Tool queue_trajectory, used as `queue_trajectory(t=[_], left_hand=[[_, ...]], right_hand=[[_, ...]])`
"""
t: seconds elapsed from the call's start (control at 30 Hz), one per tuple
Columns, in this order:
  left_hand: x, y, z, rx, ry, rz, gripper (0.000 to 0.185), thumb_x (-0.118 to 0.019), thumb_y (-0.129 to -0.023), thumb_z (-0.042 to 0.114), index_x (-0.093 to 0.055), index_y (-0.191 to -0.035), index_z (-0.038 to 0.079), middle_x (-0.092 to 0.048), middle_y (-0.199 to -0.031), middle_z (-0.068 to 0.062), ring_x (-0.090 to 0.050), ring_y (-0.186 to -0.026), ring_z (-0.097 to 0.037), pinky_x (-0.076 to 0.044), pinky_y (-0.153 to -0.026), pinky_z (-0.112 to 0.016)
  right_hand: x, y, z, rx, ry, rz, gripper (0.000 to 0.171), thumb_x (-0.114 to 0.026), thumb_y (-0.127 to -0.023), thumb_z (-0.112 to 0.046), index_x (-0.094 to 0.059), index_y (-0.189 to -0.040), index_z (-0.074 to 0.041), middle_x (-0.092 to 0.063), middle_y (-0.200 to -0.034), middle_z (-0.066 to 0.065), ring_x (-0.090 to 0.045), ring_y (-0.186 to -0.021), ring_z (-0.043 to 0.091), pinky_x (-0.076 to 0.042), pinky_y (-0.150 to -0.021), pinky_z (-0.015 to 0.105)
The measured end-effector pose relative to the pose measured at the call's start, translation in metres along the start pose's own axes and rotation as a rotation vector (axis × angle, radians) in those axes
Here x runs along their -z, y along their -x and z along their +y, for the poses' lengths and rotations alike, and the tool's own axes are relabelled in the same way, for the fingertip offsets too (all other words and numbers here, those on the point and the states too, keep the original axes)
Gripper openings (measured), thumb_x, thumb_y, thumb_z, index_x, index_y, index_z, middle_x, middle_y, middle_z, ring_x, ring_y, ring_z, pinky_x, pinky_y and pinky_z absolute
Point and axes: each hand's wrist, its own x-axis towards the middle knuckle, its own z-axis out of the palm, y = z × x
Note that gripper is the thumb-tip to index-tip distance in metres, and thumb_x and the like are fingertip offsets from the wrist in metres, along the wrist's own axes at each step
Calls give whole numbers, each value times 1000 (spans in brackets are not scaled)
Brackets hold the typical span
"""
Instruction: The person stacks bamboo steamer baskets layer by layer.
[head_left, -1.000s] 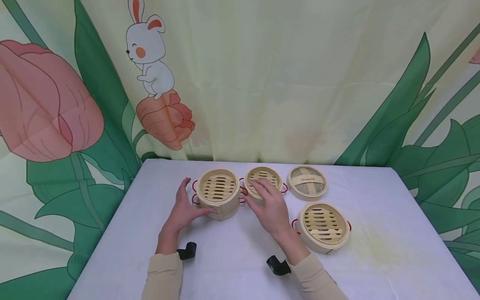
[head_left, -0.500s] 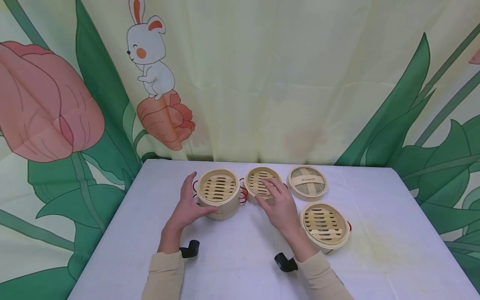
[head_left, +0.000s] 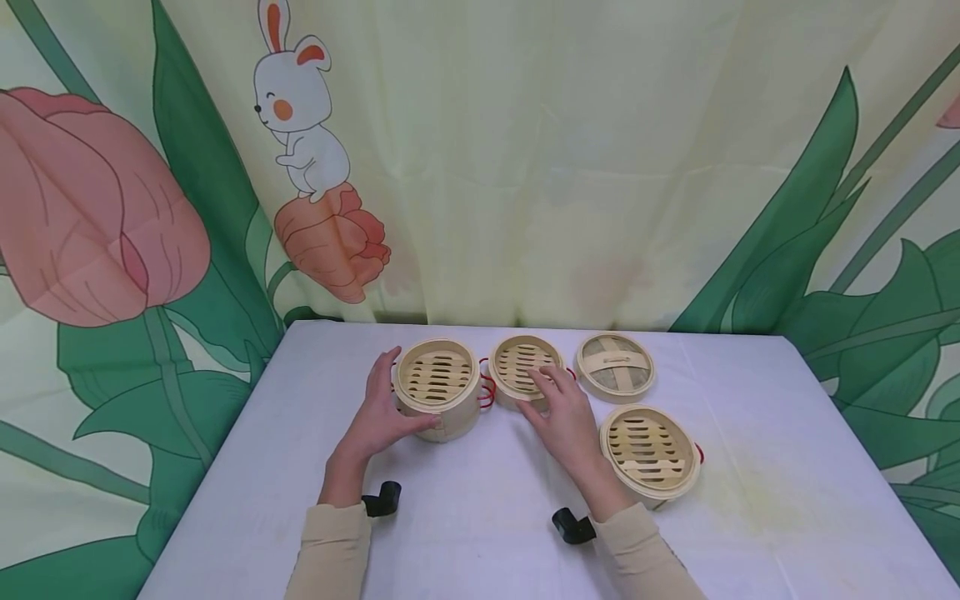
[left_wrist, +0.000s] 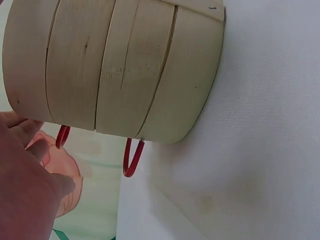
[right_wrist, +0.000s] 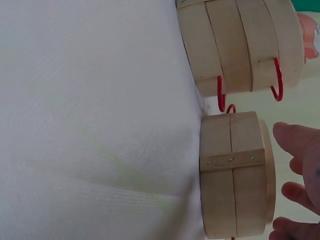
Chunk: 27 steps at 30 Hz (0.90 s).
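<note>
A stack of bamboo steamer baskets [head_left: 438,379] with red loop handles stands on the table at centre left. My left hand [head_left: 375,421] rests at its left side, thumb across the front and fingers extended up along the left. In the left wrist view the tiered wall of the stack [left_wrist: 115,70] fills the top, fingertips at its upper edge. Right of the stack stands a smaller bamboo steamer [head_left: 517,362] with a slatted top. My right hand [head_left: 566,421] hovers at its front right, fingers loosely bent. The right wrist view shows a gap between that thumb and the steamer [right_wrist: 232,175].
A round bamboo lid [head_left: 617,367] with a crossed band and small handle lies at the back right. In front of it, beside my right forearm, sits another slatted steamer [head_left: 649,448]. The white-clothed table [head_left: 465,533] ends at a printed curtain [head_left: 555,167].
My right hand has moved right, away from the stack, and now lies at the smaller steamer's front right. My left hand has shifted slightly right, covering the stack's left handles. The baskets stay put.
</note>
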Motion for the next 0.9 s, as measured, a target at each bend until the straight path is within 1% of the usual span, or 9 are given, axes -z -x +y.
queue_trajectory(t=[0.13, 0.3, 0.53, 0.67, 0.8, 0.9], left_hand=[[0, 0, -1, -1, -4, -13, 127, -96, -66, 36, -13, -160, 13, -9, -163, -19, -8, -150, -35, -22, -113, -63], [-1, 0, -2, -13, -4, -24, 125, -95, -67, 36, -15, -159, 11, -14, -162, -18, -9, -150, -33, -21, -115, -61], [0, 0, -1, -6, 7, -24, 122, -94, -67, 36, -16, -158, 12, -17, -161, -15, -14, -149, -31, -23, -114, -60], [1, 0, -1, 5, 9, -25, 122, -94, -68, 35, -16, -158, 13, -17, -161, -14, -15, -148, -30, -23, -114, -59], [0, -1, -3, 6, 19, -21, 122, -94, -68, 36, -16, -159, 12, -16, -161, -14, -15, -149, -31, -23, -114, -60], [0, -1, -5, 7, 28, -18, 122, -94, -68, 36, -16, -159, 10, -16, -161, -14, -15, -149, -31, -23, -114, -60]], right_hand=[[0, 2, 1, -7, 28, -18, 53, -88, -80, -20, -69, -125, -2, -62, -126, 20, -56, -121, 38, -45, -99, 54], [-2, 3, 3, -3, 44, -14, 52, -88, -79, -20, -69, -123, -1, -62, -125, 20, -57, -119, 38, -45, -99, 53], [-3, 4, 5, -26, 44, -32, 50, -88, -79, -17, -70, -123, -1, -62, -124, 19, -58, -116, 37, -46, -98, 52], [-4, 4, 6, -19, 45, -35, 45, -88, -79, -14, -72, -119, -1, -64, -120, 18, -58, -114, 35, -47, -95, 51], [-5, 4, 8, -10, 59, -26, 37, -87, -79, -11, -74, -112, 0, -65, -113, 17, -59, -109, 35, -48, -92, 50], [-5, 5, 9, -12, 56, -14, 34, -87, -79, -10, -74, -109, 1, -66, -110, 16, -59, -107, 35, -48, -93, 50]])
